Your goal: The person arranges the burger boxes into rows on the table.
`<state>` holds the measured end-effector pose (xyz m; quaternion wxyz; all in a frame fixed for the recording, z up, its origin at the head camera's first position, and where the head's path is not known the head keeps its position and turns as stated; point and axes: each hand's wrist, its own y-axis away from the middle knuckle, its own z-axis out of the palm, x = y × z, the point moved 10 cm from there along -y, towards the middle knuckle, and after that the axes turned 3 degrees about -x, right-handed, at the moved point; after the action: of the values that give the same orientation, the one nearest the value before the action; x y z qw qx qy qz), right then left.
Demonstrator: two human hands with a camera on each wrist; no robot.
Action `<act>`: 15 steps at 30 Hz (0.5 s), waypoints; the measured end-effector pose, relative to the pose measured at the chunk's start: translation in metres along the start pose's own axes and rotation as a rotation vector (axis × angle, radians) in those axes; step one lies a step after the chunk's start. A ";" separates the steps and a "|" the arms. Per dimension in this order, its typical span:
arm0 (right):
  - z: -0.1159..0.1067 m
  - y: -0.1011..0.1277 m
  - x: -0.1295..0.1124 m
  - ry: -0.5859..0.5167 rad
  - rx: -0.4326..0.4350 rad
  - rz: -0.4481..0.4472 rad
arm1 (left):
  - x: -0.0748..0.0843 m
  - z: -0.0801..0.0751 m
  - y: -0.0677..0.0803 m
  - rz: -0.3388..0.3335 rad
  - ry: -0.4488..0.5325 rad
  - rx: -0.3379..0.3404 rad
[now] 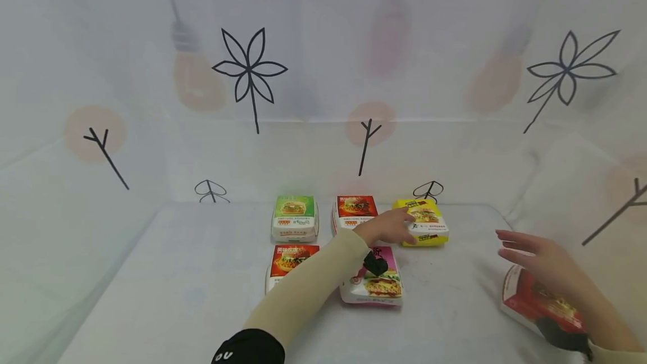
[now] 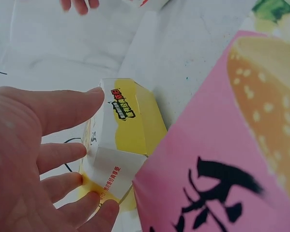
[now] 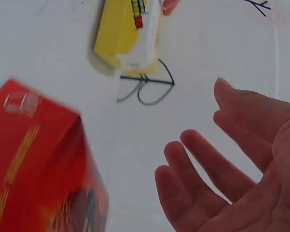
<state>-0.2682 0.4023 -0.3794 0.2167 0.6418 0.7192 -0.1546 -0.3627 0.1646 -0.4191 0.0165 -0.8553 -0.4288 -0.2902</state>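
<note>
A yellow-and-white burger box (image 1: pixel 428 223) stands at the back right of the table group. My left hand (image 1: pixel 386 226) is at its left side, fingers spread and loosely bent. In the left wrist view the thumb lies at the edge of that box, and the fingertips are close to its side; whether they press on it I cannot tell. My right hand (image 1: pixel 553 263) hovers with fingers extended, holding nothing. Below and partly behind it sits a red burger box (image 1: pixel 531 295), tilted in angle at the table's right.
A green box (image 1: pixel 295 215) and a red box (image 1: pixel 355 206) stand in the back row. In front are another red box (image 1: pixel 290 257), partly behind my left sleeve, and a pink box (image 1: pixel 381 288). A patterned white cloth (image 1: pixel 313 156) hangs behind.
</note>
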 end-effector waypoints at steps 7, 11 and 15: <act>-0.014 0.018 0.039 0.051 -0.015 0.141 | 0.004 -0.004 0.001 0.006 -0.018 -0.001; -0.014 0.025 0.071 0.039 -0.044 0.230 | 0.005 -0.003 0.001 0.010 -0.022 -0.007; -0.006 0.032 0.096 -0.001 -0.134 0.324 | 0.005 -0.003 0.001 0.009 -0.017 -0.012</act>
<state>-0.2455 0.4919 -0.4215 0.2812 0.7333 0.6151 -0.0698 -0.3608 0.1668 -0.4137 0.0092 -0.8599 -0.4233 -0.2852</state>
